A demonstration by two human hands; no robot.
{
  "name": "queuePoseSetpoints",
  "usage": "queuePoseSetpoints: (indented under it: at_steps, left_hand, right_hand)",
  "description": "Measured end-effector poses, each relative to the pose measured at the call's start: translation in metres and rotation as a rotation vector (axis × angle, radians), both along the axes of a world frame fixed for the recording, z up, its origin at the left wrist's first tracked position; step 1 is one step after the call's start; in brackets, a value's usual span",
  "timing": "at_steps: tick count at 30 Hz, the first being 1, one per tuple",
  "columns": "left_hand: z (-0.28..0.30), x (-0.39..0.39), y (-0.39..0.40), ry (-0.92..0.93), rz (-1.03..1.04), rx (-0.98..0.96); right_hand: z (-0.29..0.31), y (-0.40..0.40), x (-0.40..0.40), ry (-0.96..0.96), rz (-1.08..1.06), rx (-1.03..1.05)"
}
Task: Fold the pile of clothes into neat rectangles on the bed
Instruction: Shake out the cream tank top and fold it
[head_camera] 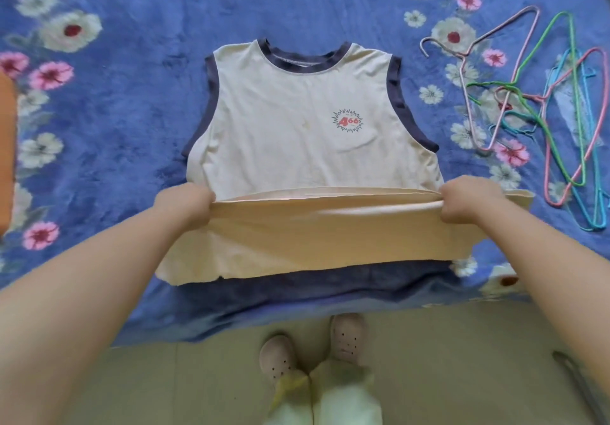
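Bed [132, 121]: one, under a blue floral blanket; it serves as the flat folding surface, and everything below is placed relative to it
Tank top [297, 127]: one, cream with navy trim and a red "466" print, lying face up in the middle of the bed with its neck toward the far side; the lower part is lifted and turned up toward the chest, which I judge to be the first fold of a rectangle
Hangers [544, 121]: a loose heap on the right side of the bed, well apart from the top; about six, pink, green and blue, though the overlaps make the count uncertain; probably set aside after the clothes came off them
Left hand [189, 198]: one, fingers curled tight on the left end of the hem
Right hand [465, 202]: one, gripping the right end of the hem, hands wide apart to keep the edge taut and straight
Clogs [310, 345]: two, on the floor at the near edge of the bed
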State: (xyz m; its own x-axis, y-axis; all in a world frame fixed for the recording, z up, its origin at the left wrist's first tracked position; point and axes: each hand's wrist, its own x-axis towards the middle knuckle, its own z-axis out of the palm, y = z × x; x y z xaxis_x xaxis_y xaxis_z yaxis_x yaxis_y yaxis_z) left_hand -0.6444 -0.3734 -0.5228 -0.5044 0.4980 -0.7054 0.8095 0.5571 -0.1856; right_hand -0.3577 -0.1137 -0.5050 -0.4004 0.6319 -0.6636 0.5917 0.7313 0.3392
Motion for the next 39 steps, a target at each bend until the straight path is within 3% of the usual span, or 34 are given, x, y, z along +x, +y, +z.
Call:
queuePoseSetpoints:
  at_steps: [5, 10, 16, 22, 32, 39]
  left_hand:
    - [0.000, -0.028, 0.025, 0.148, -0.047, 0.070]
    - [-0.002, -0.056, 0.049, 0.167, 0.067, 0.169]
    - [0.000, -0.102, 0.088, 0.327, 0.136, 0.232]
    - [-0.009, -0.138, 0.143, 0.391, 0.166, 0.182]
    - [-0.039, -0.204, 0.199, 0.430, 0.074, 0.180]
    - [-0.077, -0.235, 0.224, 0.434, -0.052, 0.165]
  right_hand:
    - [0.003, 0.043, -0.028, 0.269, -0.105, -0.043]
    - [-0.012, 0.089, -0.063, 0.292, 0.010, 0.083]
    - [-0.020, 0.139, -0.107, 0.302, 0.125, 0.106]
    - [-0.025, 0.186, -0.143, 0.564, 0.156, 0.211]
    - [-0.061, 0.227, -0.200, 0.565, 0.004, 0.350]
    - [-0.100, 0.246, -0.228, 0.421, -0.059, 0.365]
